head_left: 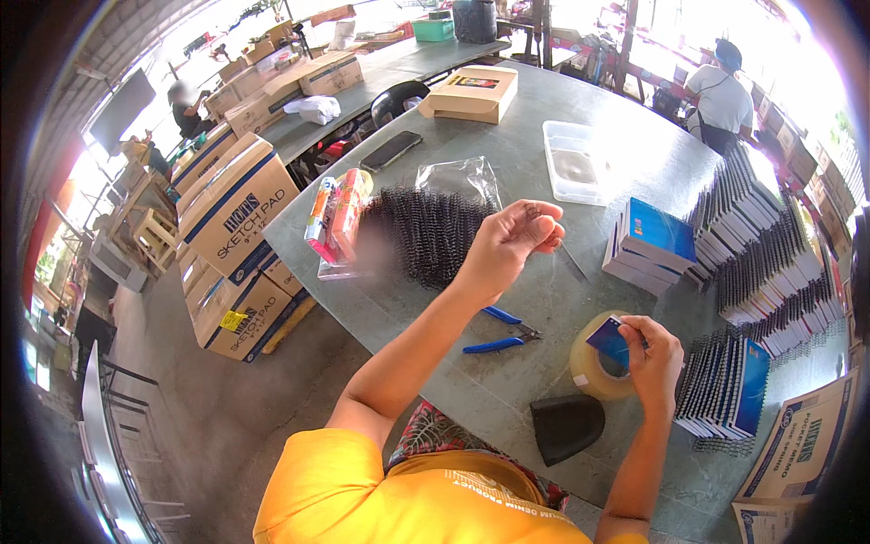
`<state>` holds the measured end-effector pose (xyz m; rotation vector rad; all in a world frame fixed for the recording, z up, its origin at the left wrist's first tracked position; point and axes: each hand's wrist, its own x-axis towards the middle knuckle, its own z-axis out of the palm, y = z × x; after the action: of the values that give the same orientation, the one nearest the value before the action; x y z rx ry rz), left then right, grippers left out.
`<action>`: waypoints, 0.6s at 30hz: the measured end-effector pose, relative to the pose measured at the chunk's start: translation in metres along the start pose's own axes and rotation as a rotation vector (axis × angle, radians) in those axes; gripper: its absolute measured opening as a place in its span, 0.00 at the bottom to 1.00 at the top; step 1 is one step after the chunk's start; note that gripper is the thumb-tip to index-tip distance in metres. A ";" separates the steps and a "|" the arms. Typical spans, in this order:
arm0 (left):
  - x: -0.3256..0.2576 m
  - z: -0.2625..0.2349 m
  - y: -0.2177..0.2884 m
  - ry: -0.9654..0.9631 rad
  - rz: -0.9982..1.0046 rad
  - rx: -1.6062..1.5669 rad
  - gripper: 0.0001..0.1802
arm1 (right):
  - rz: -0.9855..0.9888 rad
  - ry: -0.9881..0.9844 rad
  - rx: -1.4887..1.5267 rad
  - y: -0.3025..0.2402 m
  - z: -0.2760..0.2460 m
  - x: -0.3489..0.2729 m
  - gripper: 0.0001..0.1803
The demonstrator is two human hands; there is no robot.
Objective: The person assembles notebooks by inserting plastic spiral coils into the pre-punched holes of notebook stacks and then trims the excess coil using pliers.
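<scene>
**Tape pulled between two hands over the grey table**

The right hand (651,358) was closed around a small blue notebook (609,341), thumb and fingers clamped on its edges, directly above a roll of clear tape (594,372) that stood on the grey table (507,163). The notebook covered part of the roll's upper rim. The left hand (507,243) was raised higher and further out over the table, its fingertips pinched together on what looked like a thin clear strip of tape; the strip itself was nearly invisible against the tabletop, so its run back to the roll could not be traced.

Blue-handled pliers (498,331) lay between the two forearms, just left of the roll. A black curved piece (565,426) lay near the table's edge below the roll. A heap of black wire spirals (426,236) lay beyond the left hand, partly blurred on its left side. A stack of blue notebooks (648,245) sat past the right hand, and rows of spiral-bound notebooks (770,263) ran off toward the dark rim at right.
</scene>
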<state>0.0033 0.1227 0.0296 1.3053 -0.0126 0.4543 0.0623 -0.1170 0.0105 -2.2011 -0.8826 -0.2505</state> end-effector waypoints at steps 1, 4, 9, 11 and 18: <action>0.000 0.001 0.004 -0.055 -0.078 -0.203 0.12 | -0.008 -0.017 0.024 0.002 0.000 -0.002 0.04; -0.009 0.009 -0.017 -0.215 -0.137 -0.019 0.13 | -0.047 0.013 -0.034 -0.002 0.003 0.000 0.05; -0.025 0.040 -0.039 -0.415 -0.337 0.320 0.14 | 0.023 0.009 -0.090 0.004 -0.003 0.001 0.06; -0.033 0.031 -0.059 -0.321 0.132 0.652 0.14 | 0.030 -0.017 -0.070 0.004 0.004 0.001 0.07; -0.040 0.050 -0.048 -0.236 0.103 0.768 0.11 | 0.006 -0.020 -0.060 0.010 0.005 0.000 0.07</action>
<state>-0.0051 0.0551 -0.0116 2.1177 -0.1118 0.4025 0.0683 -0.1186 0.0014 -2.2648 -0.8905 -0.2552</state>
